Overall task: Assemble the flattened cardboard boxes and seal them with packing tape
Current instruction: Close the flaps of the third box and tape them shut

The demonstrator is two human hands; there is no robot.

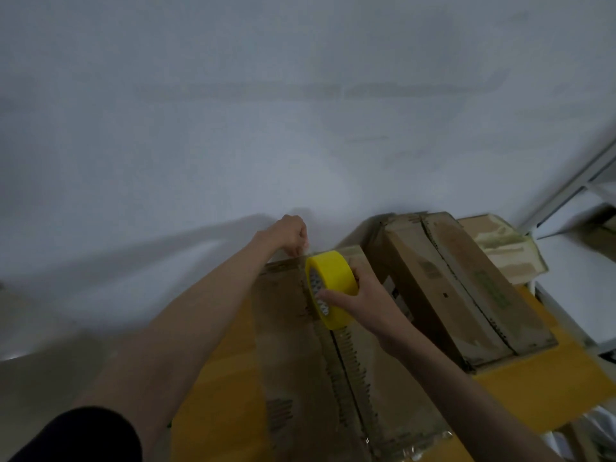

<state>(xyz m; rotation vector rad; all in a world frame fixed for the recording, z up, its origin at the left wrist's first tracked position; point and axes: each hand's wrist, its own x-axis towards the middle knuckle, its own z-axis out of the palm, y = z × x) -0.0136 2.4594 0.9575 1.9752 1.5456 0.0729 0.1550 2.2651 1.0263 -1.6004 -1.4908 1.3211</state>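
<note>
- Head view: a cardboard box [293, 345] lies on a yellow-orange table [216, 378], its long centre seam running from near to far
- A second box [446, 288] sits to the right, its seam already under tape; a third, paler box [506, 248] stands behind it at far right
- Right hand [353, 295] grips a yellow tape roll [330, 288], thumb set in the core, fingers curled over the outer face; the roll stands on edge on the seam near the box's far end
- Left hand [290, 235] is at the far edge of the box, fingers bent downward in a pinch; the tape end itself is too faint to confirm
- The hands are apart, left farther away, right nearer
- A dark sleeve [83, 435] shows at near left
- A plain grey wall [266, 111] fills the far field; a metal frame [573, 191] stands at far right
</note>
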